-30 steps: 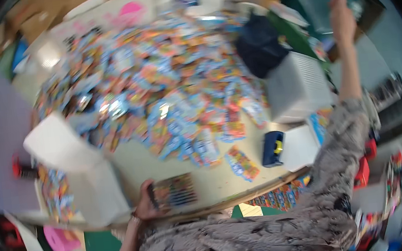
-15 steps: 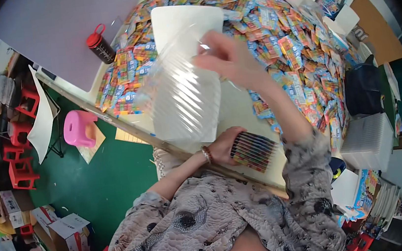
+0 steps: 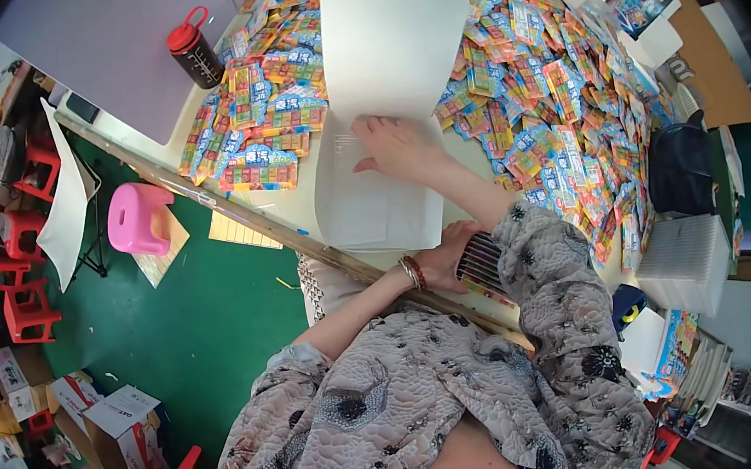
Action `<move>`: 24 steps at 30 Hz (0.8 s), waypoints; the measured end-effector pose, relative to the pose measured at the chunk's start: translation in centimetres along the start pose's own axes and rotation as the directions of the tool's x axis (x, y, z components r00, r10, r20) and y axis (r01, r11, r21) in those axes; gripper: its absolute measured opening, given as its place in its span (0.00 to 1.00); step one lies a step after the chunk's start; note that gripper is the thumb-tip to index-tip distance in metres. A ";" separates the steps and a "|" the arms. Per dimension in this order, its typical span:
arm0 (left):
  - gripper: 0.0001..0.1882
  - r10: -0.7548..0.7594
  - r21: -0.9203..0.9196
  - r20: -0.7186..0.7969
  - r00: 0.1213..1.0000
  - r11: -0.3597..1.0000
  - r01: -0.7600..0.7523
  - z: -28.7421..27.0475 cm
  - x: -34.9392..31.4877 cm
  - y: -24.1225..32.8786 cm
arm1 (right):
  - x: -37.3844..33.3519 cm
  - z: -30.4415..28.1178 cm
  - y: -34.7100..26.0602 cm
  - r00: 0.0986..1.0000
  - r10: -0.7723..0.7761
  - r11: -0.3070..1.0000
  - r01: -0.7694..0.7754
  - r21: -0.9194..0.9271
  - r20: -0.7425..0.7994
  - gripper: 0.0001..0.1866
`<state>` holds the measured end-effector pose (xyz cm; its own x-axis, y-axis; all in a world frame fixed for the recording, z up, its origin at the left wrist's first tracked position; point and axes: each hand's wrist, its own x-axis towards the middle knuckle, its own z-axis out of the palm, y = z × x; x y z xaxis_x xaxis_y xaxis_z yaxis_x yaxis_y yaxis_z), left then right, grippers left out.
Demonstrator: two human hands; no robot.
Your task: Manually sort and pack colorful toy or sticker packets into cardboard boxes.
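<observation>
A white box (image 3: pixel 382 234) lies on the table in front of me with its lid (image 3: pixel 395 42) folded back. My right hand (image 3: pixel 398 147) is inside the box, palm down, fingers stretched out and thumb apart. Faint ribs of a clear plastic tray (image 3: pixel 345 148) show beside its fingertips; the rest is hard to make out. Close to the table's front edge, my left hand (image 3: pixel 450 258) is closed on a row of slim dark pencils (image 3: pixel 483 268) lying side by side. My right sleeve covers part of that row.
Small colourful printed packets (image 3: pixel 515 80) are heaped across the back and right. A black bottle (image 3: pixel 196 56) with a red cap stands back left. Stacked clear trays (image 3: pixel 689 264) sit at the right. A pink stool (image 3: pixel 140 220) is on the green floor.
The clear ribbed tray, held up over the box by my right hand, has gone down into the box. That hand has lowered and its fingers have spread. My left hand keeps the pencils.
</observation>
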<state>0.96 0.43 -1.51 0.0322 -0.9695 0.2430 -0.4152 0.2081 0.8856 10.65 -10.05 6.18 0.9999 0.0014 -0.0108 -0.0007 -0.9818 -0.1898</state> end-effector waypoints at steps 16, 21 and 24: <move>0.52 0.013 -0.013 0.011 1.000 1.000 -0.013 -1.0 0.4 0.5 | -28.5 -7.1 3.4 0.844 0.234 0.909 -0.366 0.199 0.484 0.68; 0.53 0.114 0.049 0.035 0.993 0.992 -0.115 -0.2 0.4 -0.1 | -32.6 -1.2 -0.3 0.901 0.428 0.855 -0.431 0.288 0.077 0.61; 0.54 0.142 0.136 0.102 0.985 0.978 -0.155 -0.8 0.9 0.6 | -32.7 -0.8 0.1 0.896 0.443 0.843 -0.426 0.328 0.027 0.56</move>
<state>1.41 -0.20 -0.43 -0.1197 -0.9381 0.3249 -0.5352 0.3366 0.7748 -22.07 -10.38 7.24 0.8955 -0.4285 -0.1202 -0.4306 -0.7659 -0.4775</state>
